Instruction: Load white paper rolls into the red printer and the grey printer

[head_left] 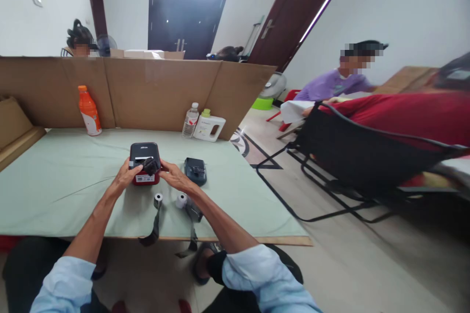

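Just left of the frame's centre, both hands meet at a small black and red box-shaped label printer [144, 162] that sits on the pale green cloth-covered table [66, 181]. The left hand [127, 177] grips the printer's left side, thumb laid across its front. The right hand [172, 176] holds a dark roll [150, 165] pinched at the printer's open top, fingers curled around it. Just right of the printer lies a second, smaller dark blue-grey printer [195, 170], close to the right wrist but apart from it. Below the hands, near the table's front edge, stand two small white paper rolls [158, 200], each with a dark strip trailing off over the edge; the right-hand one [181, 200] lies just beside the right forearm. At the back of the table, against a brown cardboard partition [147, 90], stand an orange drink bottle [89, 110] at upper left, and a clear water bottle [190, 120] touching a white handled jug with a green cap [209, 126] near the centre. A black folding chair [352, 156] fills the right side, where a person in red [404, 117] sits.
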Available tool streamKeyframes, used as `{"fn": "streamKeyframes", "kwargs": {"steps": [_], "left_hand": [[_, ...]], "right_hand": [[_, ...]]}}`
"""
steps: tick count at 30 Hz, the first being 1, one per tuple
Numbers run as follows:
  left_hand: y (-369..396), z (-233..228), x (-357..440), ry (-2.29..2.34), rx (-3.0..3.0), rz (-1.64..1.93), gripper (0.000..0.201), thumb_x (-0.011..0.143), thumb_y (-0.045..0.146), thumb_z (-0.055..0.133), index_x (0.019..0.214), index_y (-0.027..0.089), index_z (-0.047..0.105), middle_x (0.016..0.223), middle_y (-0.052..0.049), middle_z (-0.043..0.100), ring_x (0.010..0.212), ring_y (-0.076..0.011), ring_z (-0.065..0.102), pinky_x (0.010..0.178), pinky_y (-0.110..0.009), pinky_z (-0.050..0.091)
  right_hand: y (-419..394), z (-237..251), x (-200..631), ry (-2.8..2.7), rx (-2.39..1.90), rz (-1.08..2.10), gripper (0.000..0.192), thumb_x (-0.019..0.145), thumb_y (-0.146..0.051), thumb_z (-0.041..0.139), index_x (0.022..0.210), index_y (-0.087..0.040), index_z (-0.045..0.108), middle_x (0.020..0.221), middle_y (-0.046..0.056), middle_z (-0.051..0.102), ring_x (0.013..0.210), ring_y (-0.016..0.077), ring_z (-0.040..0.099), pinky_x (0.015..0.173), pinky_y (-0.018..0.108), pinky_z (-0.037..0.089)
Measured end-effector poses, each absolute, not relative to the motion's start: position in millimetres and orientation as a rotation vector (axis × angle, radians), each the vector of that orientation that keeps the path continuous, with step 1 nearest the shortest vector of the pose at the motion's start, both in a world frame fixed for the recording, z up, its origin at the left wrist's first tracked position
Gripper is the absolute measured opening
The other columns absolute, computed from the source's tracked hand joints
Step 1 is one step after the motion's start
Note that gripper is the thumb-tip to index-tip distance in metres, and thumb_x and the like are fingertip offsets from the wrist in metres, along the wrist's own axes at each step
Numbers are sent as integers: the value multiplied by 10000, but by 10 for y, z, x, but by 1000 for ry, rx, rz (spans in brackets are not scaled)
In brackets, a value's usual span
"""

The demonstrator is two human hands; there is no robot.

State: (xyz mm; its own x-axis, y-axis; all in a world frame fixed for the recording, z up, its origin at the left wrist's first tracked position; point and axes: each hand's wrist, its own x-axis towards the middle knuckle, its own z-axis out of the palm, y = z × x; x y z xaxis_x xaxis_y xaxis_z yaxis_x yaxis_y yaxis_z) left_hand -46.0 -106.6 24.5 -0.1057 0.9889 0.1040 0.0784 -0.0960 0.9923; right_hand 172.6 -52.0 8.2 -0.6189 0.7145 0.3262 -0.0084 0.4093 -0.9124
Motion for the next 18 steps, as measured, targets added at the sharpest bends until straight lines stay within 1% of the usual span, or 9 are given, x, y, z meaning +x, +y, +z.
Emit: {"fn": "streamKeyframes", "kwargs": {"steps": [3, 5, 8, 11, 14, 16, 18], "left_hand": [[-1005, 176, -198, 1271, 1303, 1289, 746, 712, 519, 834, 1330, 147, 642, 1266, -132, 740, 1179, -342, 680, 1049, -469, 517], [-990, 137, -85, 1272, 1309, 1253, 739, 718, 503, 827, 1334, 142, 635, 1259, -134, 742, 1173, -340, 683, 1041, -468, 527], [-985, 101, 3, 1255, 1336, 1220, 752, 742, 495, 814, 1371, 136, 611, 1301, -142, 725, 1202, -341, 671, 1071, -483, 511], [-976, 87, 1, 1246, 1378, 1205, 795, 743, 519, 819, 1403, 138, 594, 1327, -146, 715, 1220, -347, 662, 1101, -505, 490], [-960, 89, -81, 1261, 1432, 1177, 813, 734, 564, 822, 1397, 144, 611, 1327, -150, 714, 1224, -359, 659, 1092, -515, 500], [-947, 93, -162, 1258, 1503, 1166, 819, 734, 570, 821, 1407, 153, 610, 1379, -157, 682, 1253, -362, 644, 1096, -516, 500], [-936, 91, -244, 1241, 1604, 1159, 846, 725, 536, 837, 1442, 164, 587, 1439, -163, 639, 1295, -359, 620, 1105, -508, 495]], "right_hand": [[-539, 28, 2002, -1897, -651, 1282, 565, 790, -178, 524, 1337, -187, 666, 1185, 45, 741, 1066, 252, 676, 1017, 406, 513], [-551, -26, 2126, -1872, -669, 1310, 583, 781, -179, 521, 1348, -193, 660, 1197, 42, 742, 1066, 252, 683, 1032, 414, 511], [-562, -95, 2237, -1840, -679, 1349, 596, 783, -182, 525, 1366, -192, 646, 1233, 48, 736, 1090, 255, 688, 1053, 419, 507], [-567, -130, 2280, -1835, -683, 1339, 580, 809, -200, 538, 1380, -190, 634, 1236, 55, 735, 1121, 262, 684, 1061, 427, 509], [-577, -131, 2288, -1855, -689, 1297, 578, 820, -204, 554, 1394, -190, 619, 1234, 58, 735, 1123, 263, 681, 1044, 432, 523], [-591, -123, 2290, -1860, -695, 1277, 572, 834, -210, 570, 1404, -191, 609, 1249, 66, 730, 1125, 265, 679, 1022, 432, 537], [-603, -116, 2299, -1864, -700, 1262, 565, 849, -219, 585, 1414, -194, 598, 1268, 75, 722, 1129, 265, 678, 1003, 425, 551]]}}
